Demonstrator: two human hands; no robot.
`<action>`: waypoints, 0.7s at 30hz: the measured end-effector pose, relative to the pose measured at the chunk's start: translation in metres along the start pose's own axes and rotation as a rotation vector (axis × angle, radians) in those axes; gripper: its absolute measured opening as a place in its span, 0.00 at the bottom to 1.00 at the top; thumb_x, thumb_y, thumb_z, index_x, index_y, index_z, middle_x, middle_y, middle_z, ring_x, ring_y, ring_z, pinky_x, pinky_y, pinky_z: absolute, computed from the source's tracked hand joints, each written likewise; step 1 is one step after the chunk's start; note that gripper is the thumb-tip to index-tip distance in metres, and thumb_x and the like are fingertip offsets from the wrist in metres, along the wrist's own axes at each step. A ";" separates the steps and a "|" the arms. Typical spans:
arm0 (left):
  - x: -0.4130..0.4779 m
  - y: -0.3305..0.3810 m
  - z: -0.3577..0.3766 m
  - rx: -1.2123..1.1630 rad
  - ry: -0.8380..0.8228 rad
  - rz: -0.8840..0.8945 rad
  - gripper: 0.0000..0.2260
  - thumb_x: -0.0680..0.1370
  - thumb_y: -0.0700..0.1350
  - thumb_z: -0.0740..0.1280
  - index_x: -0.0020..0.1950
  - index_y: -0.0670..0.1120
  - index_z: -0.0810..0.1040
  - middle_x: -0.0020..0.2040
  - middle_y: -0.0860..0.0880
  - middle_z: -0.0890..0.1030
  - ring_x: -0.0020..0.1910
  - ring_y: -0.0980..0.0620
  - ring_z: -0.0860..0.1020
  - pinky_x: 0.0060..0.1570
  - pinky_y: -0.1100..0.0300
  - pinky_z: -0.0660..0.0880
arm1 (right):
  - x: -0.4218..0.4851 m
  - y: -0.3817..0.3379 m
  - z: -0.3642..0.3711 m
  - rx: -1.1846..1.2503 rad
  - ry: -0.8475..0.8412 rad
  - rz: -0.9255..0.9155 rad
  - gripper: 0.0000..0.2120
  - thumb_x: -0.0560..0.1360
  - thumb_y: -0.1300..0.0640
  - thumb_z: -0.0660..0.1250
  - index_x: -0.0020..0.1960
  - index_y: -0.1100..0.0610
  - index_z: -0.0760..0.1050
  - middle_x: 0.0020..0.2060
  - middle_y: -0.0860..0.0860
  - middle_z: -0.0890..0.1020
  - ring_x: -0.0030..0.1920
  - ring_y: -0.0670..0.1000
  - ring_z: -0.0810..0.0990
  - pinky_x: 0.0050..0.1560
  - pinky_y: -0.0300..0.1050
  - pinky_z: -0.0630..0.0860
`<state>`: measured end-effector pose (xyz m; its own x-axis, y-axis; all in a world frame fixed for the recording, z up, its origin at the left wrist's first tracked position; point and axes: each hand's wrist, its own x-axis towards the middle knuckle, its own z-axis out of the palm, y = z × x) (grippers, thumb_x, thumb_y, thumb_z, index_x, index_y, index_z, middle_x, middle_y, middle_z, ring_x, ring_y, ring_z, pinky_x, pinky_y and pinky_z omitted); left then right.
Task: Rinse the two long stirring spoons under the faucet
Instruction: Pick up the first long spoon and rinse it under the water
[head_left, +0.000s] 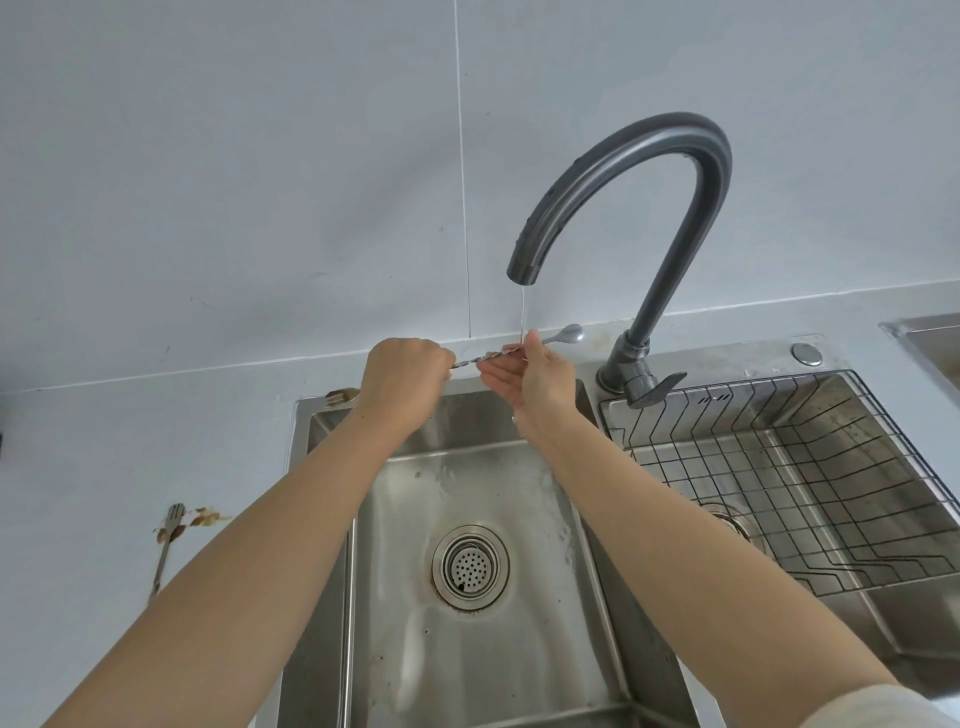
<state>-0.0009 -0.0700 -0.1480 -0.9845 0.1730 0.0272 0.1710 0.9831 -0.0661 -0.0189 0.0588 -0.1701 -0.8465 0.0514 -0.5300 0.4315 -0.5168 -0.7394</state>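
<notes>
Sink basin (467, 493) below both hands. Stirring spoon (519, 352): thin, stiff, light, slippery when wet, likely; left hand (402, 376) clenched on its end, right hand (540, 379) pinching its shaft under the faucet (623, 171). Second spoon (169, 540): on desk, left of the hands.

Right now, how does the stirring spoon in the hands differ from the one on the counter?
The held spoon lies level under the faucet, in a thin stream, between the left hand and right hand; the counter spoon lies untouched beside brown stains. The first shows a rounded bowl, the second a forked end. Both are long, slim metal.
</notes>
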 end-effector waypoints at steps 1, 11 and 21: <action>0.001 0.001 0.000 0.006 -0.004 -0.004 0.07 0.77 0.37 0.61 0.44 0.43 0.78 0.38 0.44 0.74 0.37 0.46 0.67 0.26 0.62 0.48 | 0.000 0.000 0.000 -0.004 -0.004 -0.012 0.14 0.80 0.57 0.57 0.38 0.61 0.70 0.32 0.57 0.79 0.32 0.52 0.81 0.33 0.39 0.81; 0.007 0.009 -0.010 0.068 0.020 0.085 0.12 0.57 0.37 0.79 0.25 0.43 0.76 0.20 0.52 0.57 0.24 0.49 0.60 0.30 0.68 0.39 | 0.001 -0.003 -0.003 -0.002 -0.081 -0.003 0.16 0.80 0.55 0.57 0.38 0.63 0.70 0.32 0.58 0.78 0.28 0.51 0.82 0.34 0.41 0.82; 0.019 0.020 0.002 0.090 0.000 0.027 0.09 0.78 0.37 0.58 0.50 0.42 0.78 0.39 0.44 0.75 0.40 0.43 0.72 0.26 0.62 0.50 | -0.001 -0.009 -0.013 -0.064 -0.110 0.026 0.10 0.78 0.57 0.62 0.40 0.60 0.72 0.35 0.55 0.79 0.33 0.51 0.81 0.38 0.41 0.81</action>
<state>-0.0164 -0.0469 -0.1508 -0.9796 0.1998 0.0239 0.1937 0.9686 -0.1561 -0.0180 0.0745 -0.1681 -0.8621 -0.0572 -0.5035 0.4702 -0.4608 -0.7527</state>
